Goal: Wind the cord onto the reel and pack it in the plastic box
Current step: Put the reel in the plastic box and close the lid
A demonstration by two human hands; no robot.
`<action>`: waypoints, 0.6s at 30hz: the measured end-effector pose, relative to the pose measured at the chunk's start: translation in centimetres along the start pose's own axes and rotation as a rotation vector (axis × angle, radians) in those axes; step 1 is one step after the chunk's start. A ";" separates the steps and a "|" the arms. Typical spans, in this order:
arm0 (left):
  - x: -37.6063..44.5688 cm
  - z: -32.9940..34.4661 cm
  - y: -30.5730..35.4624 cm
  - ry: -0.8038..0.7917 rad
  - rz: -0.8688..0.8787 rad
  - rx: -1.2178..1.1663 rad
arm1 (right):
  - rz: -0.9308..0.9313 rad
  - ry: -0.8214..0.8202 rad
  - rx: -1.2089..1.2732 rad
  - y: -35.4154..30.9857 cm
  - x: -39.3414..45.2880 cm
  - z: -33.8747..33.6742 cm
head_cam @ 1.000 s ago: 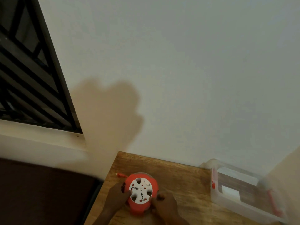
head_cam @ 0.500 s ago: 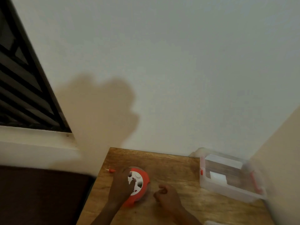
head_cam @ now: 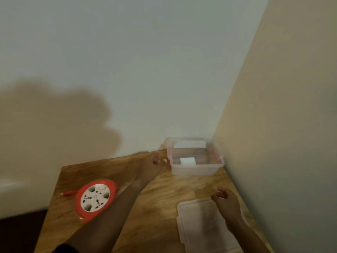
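Observation:
The orange cord reel point(head_cam: 95, 199), with a white socket face, lies flat on the wooden table point(head_cam: 155, 198) at the left. Its orange plug end point(head_cam: 67, 193) sticks out at its left side. Nothing holds the reel. My left arm crosses in front of it, and my left hand point(head_cam: 154, 164) is stretched out by the left wall of the clear plastic box point(head_cam: 196, 169), fingers apart and holding nothing. The box stands open in the far right corner. My right hand point(head_cam: 227, 199) hovers over the clear lid point(head_cam: 200, 227), fingers loosely curled and apart, with nothing in them.
Two walls meet just behind and to the right of the box. The table's left edge runs close beside the reel, with a white ledge and a dark floor beyond it. The lid lies flat near the table's front right.
Both hands have let go of the reel. My left hand has reached right toward the box, and my right hand has moved right over the lid. The view has swung right.

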State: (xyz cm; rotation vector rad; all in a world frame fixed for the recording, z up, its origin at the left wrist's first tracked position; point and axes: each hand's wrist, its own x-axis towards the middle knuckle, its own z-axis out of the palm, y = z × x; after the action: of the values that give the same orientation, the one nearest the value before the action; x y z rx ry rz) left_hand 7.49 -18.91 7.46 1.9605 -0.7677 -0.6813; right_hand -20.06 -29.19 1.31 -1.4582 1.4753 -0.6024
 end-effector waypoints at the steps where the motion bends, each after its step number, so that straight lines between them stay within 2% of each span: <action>1: 0.5 0.8 0.3 0.004 -0.014 -0.027 | -0.003 0.023 -0.011 0.8 0.0 -1.3; 4: 1.9 2.7 1.3 0.024 -0.050 -0.050 | 0.020 0.066 -0.080 2.8 -0.3 -4.3; 7: 2.7 4.2 2.2 0.018 -0.073 0.006 | 0.010 0.086 -0.258 4.6 -0.8 -6.5; 11: 3.1 6.2 2.4 0.028 -0.084 0.025 | 0.042 -0.010 -0.491 6.8 -1.5 -8.0; 14: 3.5 7.2 1.6 0.023 -0.200 0.003 | 0.005 -0.056 -0.494 8.0 -1.6 -8.0; 18: 3.3 7.3 0.6 -0.018 -0.348 -0.221 | 0.009 -0.023 -0.391 8.4 -1.6 -7.6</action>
State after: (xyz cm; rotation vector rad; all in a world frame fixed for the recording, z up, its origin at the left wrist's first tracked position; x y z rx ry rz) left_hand 4.33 -25.56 4.24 1.9008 -0.3443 -0.9489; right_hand -30.94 -28.28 -2.09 -1.7458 1.6440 -0.2983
